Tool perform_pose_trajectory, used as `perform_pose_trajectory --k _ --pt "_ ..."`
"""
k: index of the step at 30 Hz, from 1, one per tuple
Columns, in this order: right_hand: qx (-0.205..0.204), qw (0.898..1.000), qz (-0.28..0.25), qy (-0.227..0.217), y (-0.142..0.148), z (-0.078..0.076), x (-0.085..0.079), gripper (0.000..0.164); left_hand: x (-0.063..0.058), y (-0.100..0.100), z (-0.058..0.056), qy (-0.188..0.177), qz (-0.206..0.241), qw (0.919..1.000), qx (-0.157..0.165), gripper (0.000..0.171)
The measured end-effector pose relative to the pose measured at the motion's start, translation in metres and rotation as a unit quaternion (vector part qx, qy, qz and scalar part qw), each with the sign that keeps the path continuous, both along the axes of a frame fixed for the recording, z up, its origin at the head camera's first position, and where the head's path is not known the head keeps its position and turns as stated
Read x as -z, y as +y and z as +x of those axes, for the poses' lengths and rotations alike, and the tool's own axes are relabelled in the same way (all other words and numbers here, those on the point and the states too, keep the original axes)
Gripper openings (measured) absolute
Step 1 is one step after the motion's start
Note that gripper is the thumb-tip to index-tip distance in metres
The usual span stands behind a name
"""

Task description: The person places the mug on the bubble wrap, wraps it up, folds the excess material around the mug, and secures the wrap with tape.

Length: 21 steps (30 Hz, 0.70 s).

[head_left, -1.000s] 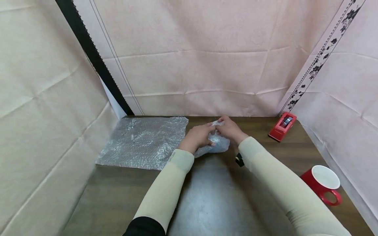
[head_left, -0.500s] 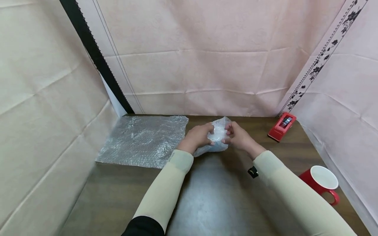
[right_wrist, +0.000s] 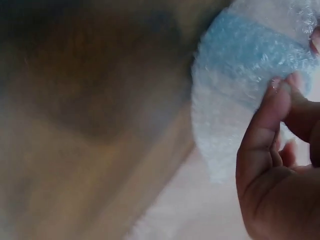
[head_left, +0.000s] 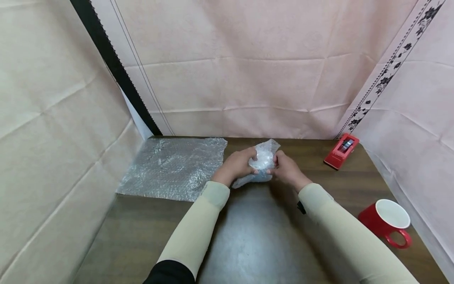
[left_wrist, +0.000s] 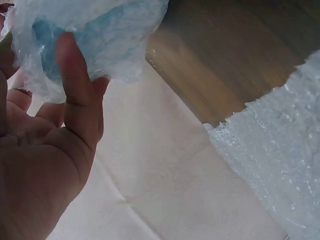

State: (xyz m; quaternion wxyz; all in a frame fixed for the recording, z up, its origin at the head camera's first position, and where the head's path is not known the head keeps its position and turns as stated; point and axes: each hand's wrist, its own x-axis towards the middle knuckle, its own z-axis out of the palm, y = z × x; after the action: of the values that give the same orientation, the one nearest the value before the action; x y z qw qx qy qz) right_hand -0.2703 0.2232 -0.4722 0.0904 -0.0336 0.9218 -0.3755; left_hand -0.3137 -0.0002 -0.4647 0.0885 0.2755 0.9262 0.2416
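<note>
A bundle of bubble wrap (head_left: 264, 156) is between both hands near the back of the table in the head view. Something blue shows through its layers in both wrist views. My left hand (head_left: 238, 165) grips the bundle's left side, with the thumb (left_wrist: 72, 65) across the wrap in the left wrist view. From the right side, my right hand (head_left: 289, 171) pinches the wrap between thumb and fingertips; the right wrist view shows this pinch at the edge of the blue part (right_wrist: 240, 45). What the wrap encloses is mostly hidden.
A flat sheet of bubble wrap (head_left: 173, 167) lies at the back left of the wooden table (head_left: 244, 236). A red tape dispenser (head_left: 341, 151) stands at the back right. Nearer, by the right edge, sits a red mug (head_left: 384, 221) with a white inside. Cloth walls (head_left: 266, 86) enclose the table.
My right hand has come off the bundle's top and shifted to its right side, where it pinches the wrap. My left hand keeps its grip in nearly the same place.
</note>
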Motion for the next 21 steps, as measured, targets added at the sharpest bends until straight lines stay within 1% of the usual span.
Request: perform_pose_trajectory --k 6,8,10,13,15,16,19,21 --pt "-0.027 0.997 0.068 0.036 -0.004 -0.003 -0.008 0.033 0.003 0.003 -0.001 0.018 -0.003 0.9998 0.006 0.038" --pt "-0.029 0.993 0.109 0.047 -0.003 -0.004 -0.008 0.036 0.004 0.003 0.000 0.014 0.000 0.9999 0.004 0.038" --pt "-0.023 0.992 0.120 0.046 0.000 -0.003 -0.005 0.039 0.004 0.004 0.002 0.007 0.000 1.0000 0.003 0.037" --pt "-0.014 0.994 0.098 0.041 0.005 -0.003 0.003 0.041 0.003 0.004 0.004 -0.002 -0.002 1.0000 -0.002 0.037" --pt "-0.011 0.998 0.053 0.038 0.008 -0.004 0.007 0.041 0.003 0.004 0.005 -0.002 -0.006 1.0000 -0.004 0.036" --pt "-0.012 0.998 0.039 0.037 0.008 -0.005 0.008 0.041 0.002 0.005 0.005 -0.003 -0.007 1.0000 -0.005 0.037" --pt "-0.031 0.998 0.018 0.042 0.012 -0.009 0.009 0.040 0.002 0.005 0.004 0.002 -0.008 0.9999 -0.007 0.037" --pt "-0.053 0.998 0.013 0.044 0.013 -0.012 0.008 0.037 0.000 0.004 0.003 0.005 -0.011 0.9999 -0.006 0.038"
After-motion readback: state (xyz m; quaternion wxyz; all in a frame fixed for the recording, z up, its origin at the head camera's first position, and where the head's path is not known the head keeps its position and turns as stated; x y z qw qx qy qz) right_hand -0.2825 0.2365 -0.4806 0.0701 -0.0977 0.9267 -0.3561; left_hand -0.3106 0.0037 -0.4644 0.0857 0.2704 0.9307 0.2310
